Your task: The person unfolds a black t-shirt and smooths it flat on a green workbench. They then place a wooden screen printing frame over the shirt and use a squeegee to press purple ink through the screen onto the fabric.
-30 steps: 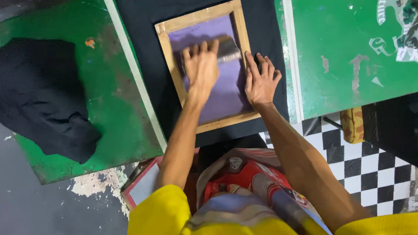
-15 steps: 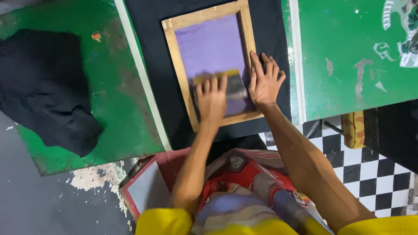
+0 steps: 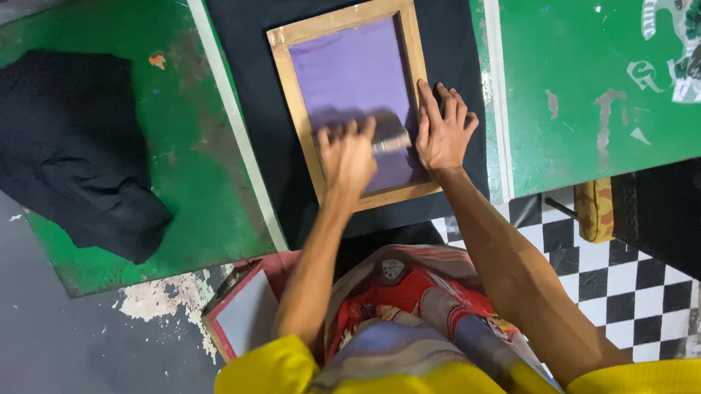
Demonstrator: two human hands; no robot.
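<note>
A wooden screen frame [image 3: 339, 22] with purple mesh [image 3: 350, 69] lies flat on a black fabric [image 3: 247, 72] stretched over a board. My left hand [image 3: 348, 160] is on the lower part of the mesh, closed on a squeegee [image 3: 389, 139] that looks blurred. Beside it, my right hand [image 3: 443, 129] lies flat with fingers spread. It presses on the frame's right rail and the black fabric next to it.
A crumpled black cloth [image 3: 59, 151] lies on the worn green board [image 3: 192, 159] at the left. At the right, a green table [image 3: 596, 64] carries a printed design [image 3: 697, 41]. Below are a checkered floor [image 3: 620, 285] and a red-edged panel [image 3: 243, 311].
My left hand dragged the squeegee from the upper part of the mesh down toward me. My right hand stayed on the frame's right side.
</note>
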